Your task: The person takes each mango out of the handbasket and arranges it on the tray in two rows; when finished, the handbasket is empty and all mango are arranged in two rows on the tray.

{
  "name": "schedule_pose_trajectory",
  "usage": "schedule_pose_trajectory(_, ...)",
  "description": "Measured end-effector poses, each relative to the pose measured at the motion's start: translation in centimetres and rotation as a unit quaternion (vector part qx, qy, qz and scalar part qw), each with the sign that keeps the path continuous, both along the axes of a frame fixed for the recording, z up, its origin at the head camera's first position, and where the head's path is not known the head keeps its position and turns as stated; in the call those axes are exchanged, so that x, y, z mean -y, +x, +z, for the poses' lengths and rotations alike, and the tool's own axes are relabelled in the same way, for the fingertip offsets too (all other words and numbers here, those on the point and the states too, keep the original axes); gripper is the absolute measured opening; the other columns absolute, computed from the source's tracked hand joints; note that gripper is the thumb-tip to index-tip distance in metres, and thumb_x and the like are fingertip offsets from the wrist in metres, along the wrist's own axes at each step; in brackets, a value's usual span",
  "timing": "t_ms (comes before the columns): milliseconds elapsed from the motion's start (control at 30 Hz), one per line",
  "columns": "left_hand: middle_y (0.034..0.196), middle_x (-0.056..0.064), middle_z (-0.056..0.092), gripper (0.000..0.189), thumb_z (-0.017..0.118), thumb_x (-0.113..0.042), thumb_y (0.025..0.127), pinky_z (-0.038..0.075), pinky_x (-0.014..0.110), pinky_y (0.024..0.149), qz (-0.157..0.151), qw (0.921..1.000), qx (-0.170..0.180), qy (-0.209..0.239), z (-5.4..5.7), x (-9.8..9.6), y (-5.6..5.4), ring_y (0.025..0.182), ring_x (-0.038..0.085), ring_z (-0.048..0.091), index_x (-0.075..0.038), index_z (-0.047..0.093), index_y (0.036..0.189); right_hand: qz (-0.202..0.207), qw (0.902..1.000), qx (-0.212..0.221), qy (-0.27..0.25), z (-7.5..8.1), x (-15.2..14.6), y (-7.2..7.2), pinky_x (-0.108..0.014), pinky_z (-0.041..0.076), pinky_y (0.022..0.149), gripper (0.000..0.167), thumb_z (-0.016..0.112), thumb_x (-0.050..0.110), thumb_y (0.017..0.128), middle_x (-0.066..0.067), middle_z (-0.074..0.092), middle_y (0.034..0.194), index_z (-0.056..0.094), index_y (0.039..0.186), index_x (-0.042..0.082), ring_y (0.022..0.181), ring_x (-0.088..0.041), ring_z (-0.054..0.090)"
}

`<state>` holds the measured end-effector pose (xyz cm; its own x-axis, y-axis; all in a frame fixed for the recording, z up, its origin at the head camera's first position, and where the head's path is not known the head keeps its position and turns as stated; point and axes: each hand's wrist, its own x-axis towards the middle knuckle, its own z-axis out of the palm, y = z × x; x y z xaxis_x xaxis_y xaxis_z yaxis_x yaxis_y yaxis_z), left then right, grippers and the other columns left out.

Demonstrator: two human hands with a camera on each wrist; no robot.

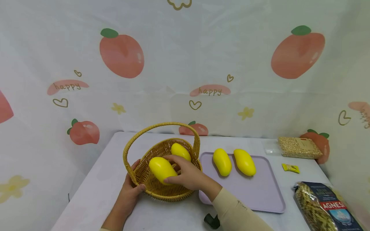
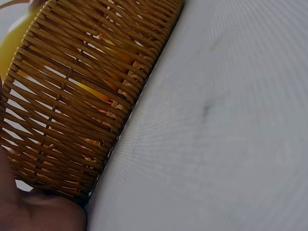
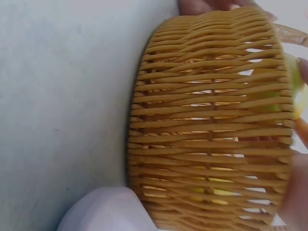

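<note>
A wicker basket (image 1: 170, 196) with a tall arched handle stands on the table. My left hand (image 1: 127, 196) grips its left side, thumb at the near rim and fingers behind. In my right hand (image 1: 186, 173) is a yellow mango (image 1: 160, 169), pinched between thumb and fingers over the basket's opening. A second yellow mango (image 1: 181, 151) lies inside, toward the back right, partly covered by my right hand. Woven wall of the basket (image 2: 67, 91) fills much of the left wrist view; the right wrist view also shows the basket's side (image 3: 211, 120).
Right of the basket lies a lilac tray (image 1: 245, 195) bearing two mangoes (image 1: 222, 162). Beyond it are a bag of grains (image 1: 299, 147), a small yellow packet (image 1: 290, 168) and a pasta bag (image 1: 326, 205). A dark object (image 1: 212, 221) sits by my right sleeve.
</note>
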<state>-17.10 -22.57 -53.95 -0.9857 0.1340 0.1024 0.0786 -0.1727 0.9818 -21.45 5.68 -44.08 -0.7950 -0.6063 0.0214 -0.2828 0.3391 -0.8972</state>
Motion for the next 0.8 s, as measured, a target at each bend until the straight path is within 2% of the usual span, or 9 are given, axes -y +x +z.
schedule_pose_trajectory(200,0.177,0.01,0.014,0.093,0.079,-0.026,0.104,0.041,0.024,0.113,0.004,1.0,0.003,0.002,0.1,-0.1,0.0,0.15,0.024,0.038,-0.023,0.02,0.175,-0.012,0.9989,0.009,-0.044,0.3,-1.5,1.4,-0.04,0.054,0.099,0.075,0.087,0.033,0.097,0.013,0.056,0.149,0.05,0.163,0.03,0.117,-0.016,0.063)
schedule_pose_trajectory(333,0.177,0.01,0.013,0.093,0.079,-0.025,0.103,0.041,0.023,0.114,0.005,1.0,0.004,0.005,0.0,0.0,0.0,0.15,0.023,0.038,-0.026,0.021,0.175,-0.02,0.9967,0.024,-0.075,0.2,-2.3,2.5,-0.04,0.055,0.099,0.075,0.086,0.029,0.098,0.01,0.055,0.15,0.049,0.164,0.025,0.119,-0.018,0.063)
schedule_pose_trajectory(633,0.176,0.01,0.016,0.093,0.079,-0.022,0.104,0.041,0.024,0.113,0.003,0.9999,0.007,0.013,-0.1,-0.1,0.0,0.151,0.023,0.038,-0.025,0.02,0.175,-0.051,0.9907,0.014,-0.126,-0.1,-5.2,4.8,-0.043,0.057,0.098,0.074,0.086,0.022,0.099,-0.004,0.052,0.153,0.049,0.162,0.023,0.118,-0.028,0.063)
schedule_pose_trajectory(800,0.175,0.01,0.017,0.091,0.078,-0.022,0.104,0.043,0.024,0.112,-0.002,0.9998,0.007,0.017,-0.1,-0.1,0.1,0.15,0.022,0.039,-0.026,0.021,0.175,-0.071,0.9854,0.035,-0.151,-0.4,-7.2,5.9,-0.041,0.058,0.098,0.074,0.086,0.016,0.097,-0.009,0.054,0.149,0.05,0.161,0.02,0.12,-0.036,0.061)
